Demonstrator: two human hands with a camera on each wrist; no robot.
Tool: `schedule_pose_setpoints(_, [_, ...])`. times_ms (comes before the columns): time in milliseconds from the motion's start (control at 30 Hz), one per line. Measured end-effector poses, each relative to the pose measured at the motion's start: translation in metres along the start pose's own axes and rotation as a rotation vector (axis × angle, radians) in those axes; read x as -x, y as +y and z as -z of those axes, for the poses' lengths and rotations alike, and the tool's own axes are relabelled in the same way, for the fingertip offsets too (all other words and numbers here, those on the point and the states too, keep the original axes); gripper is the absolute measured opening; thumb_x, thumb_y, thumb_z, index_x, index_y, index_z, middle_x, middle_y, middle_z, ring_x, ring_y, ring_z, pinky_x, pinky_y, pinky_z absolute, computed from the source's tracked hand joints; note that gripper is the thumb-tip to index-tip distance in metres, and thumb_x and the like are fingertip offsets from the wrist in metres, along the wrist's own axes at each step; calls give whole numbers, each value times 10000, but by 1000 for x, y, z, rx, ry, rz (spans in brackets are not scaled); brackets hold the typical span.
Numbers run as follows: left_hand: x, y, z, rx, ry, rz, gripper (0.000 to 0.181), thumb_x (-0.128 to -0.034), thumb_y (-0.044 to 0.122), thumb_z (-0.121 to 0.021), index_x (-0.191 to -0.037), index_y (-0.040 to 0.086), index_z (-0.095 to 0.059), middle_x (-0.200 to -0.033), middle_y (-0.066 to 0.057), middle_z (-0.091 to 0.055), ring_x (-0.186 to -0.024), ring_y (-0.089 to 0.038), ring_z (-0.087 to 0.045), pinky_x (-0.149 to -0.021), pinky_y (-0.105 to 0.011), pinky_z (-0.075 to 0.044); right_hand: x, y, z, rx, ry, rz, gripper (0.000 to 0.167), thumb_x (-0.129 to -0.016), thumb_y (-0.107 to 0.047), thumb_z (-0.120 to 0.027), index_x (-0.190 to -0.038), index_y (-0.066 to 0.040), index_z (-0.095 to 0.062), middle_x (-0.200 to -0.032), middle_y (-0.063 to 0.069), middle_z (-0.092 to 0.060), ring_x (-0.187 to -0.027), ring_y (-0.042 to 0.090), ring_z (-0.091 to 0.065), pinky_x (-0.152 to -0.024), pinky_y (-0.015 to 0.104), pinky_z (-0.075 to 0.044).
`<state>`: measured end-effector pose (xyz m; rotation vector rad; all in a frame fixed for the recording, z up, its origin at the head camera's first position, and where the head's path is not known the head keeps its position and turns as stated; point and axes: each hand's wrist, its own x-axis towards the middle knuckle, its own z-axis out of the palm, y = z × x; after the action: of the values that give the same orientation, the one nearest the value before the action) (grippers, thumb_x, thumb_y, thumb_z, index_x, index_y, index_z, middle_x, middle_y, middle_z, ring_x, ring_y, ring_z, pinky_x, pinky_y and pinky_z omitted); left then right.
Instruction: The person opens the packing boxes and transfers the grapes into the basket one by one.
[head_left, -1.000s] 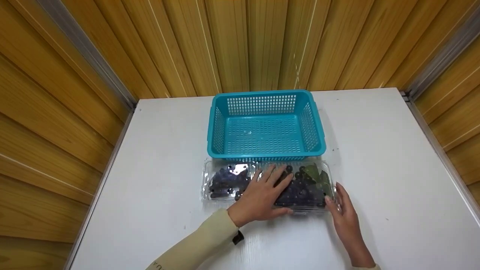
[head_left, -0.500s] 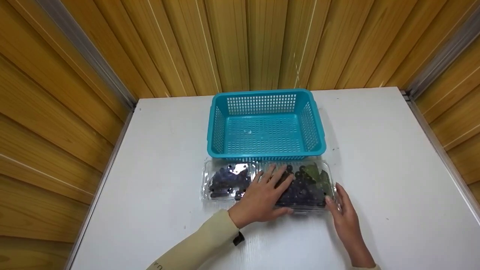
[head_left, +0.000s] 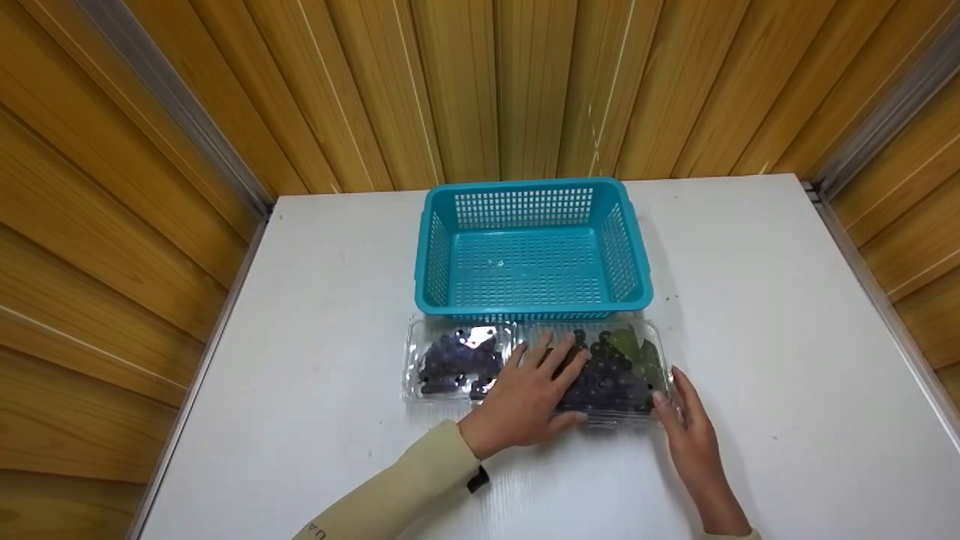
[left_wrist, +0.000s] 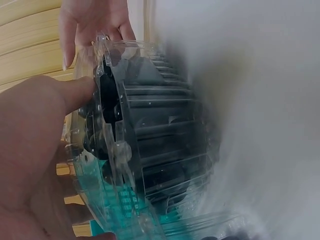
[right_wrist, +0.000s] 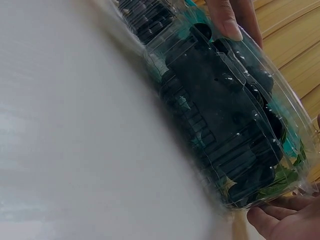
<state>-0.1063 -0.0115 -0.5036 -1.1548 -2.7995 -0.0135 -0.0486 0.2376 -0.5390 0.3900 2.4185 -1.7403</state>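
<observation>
A clear plastic box (head_left: pixel 619 417) lies flat, its long axis running sideways from under the left hand (head_left: pixel 525 397) to the right hand (head_left: pixel 690 431). Dark round fruit (head_left: pixel 600 375) fills much of it, and its green leaves (head_left: pixel 630 352) sit at the end toward the right hand. The left hand is unclenched, fingers spread across the lid and pointing away from the person, thumb against the near rim. The right hand grasps the box's right end, thumb at the near corner of the lid and fingers along the end wall. A second box (head_left: pixel 412 367), also with dark fruit, lies left of the left hand's fingers, lined up end to end with the first; whether the two touch is hard to tell. Against half a second ago, nothing has visibly shifted: both hands, both boxes and the blue basket (head_left: pixel 532 310) keep their places. Beyond the left hand's fingertips, the basket's near wall stands just beside the boxes' far edges, leaving little room that way. The white worktop (head_left: pixel 322 337) stretches widely to the left of the left hand and right of the right hand, out to metal strips (head_left: pixel 201 375) at its sides, and also runs nearer the person; wood-patterned panels (head_left: pixel 525 90) rise behind the basket.
</observation>
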Motion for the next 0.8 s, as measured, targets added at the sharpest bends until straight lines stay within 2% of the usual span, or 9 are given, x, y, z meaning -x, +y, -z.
schedule_pose_setpoints(100, [0,1,0,2,-7,4,777,-938,677,-345,-1549,212,-223,-1607,-63,-244,-1464,-338,-267,-1127,-536,-332,0,-1,0,1,1,-6,700,-1021,-444,-390,-1568,-160,-58,-1633,115,-92,-1467,323,-237,-918,37,-389])
schedule_pose_setpoints(267, [0,1,1,7,-5,3,745,-954,655,-333,-1547,216,-228,-1603,-57,-257,-1460,-337,-277,-1119,-538,-344,1,-3,1,11,-9,-19,724,-1011,-496,-370,-1568,-162,-51,-1633,103,-92,-1480,327,-204,-1042,215,-403])
schedule_pose_setpoints(333, [0,1,2,7,-2,2,741,-956,651,-336,-1545,212,-238,-1603,-58,-258,-1458,-339,-281,-1118,-538,-345,1,-4,1,4,-17,-24,738,-1005,-519,-362,-1568,-162,-45,-1634,95,-92,-1482,320,-201,-1051,225,-395])
schedule_pose_setpoints(500, [0,0,4,9,3,-2,722,-964,642,-321,-1537,206,-267,-1597,-60,-274,-1452,-343,-296,-1118,-535,-348,2,-2,1,-45,-26,8,724,-1014,-503,-348,-1564,-129,-62,-1631,113,-91,-1484,325,-185,-899,2,-366])
schedule_pose_setpoints(600, [0,0,5,21,-1,-5,713,-968,638,-312,-1537,210,-269,-1597,-55,-275,-1453,-339,-295,-1117,-535,-350,2,-1,1,-64,-30,35,694,-1029,-475,-320,-1562,-109,-68,-1630,135,-80,-1480,342,-188,-904,-5,-359])
schedule_pose_setpoints(633, [0,-1,5,25,-1,-7,711,-970,636,-310,-1537,210,-269,-1597,-56,-276,-1454,-339,-293,-1116,-536,-351,2,-1,2,-65,-33,40,685,-1032,-473,-303,-1563,-110,-66,-1630,136,-77,-1478,346,-193,-931,18,-364])
schedule_pose_setpoints(700, [0,-1,6,30,-1,-10,708,-971,632,-313,-1537,209,-269,-1596,-57,-277,-1454,-341,-291,-1113,-538,-353,2,0,3,-61,-41,38,677,-1034,-482,-263,-1565,-118,-53,-1633,133,-64,-1478,356,-187,-1024,140,-392])
schedule_pose_setpoints(800, [-1,-1,7,37,4,-15,703,-973,625,-323,-1535,206,-275,-1592,-63,-286,-1452,-346,-294,-1111,-542,-354,3,0,5,-72,-58,30,667,-1036,-494,-209,-1567,-132,-31,-1637,114,-38,-1486,372,-137,-1155,405,-299])
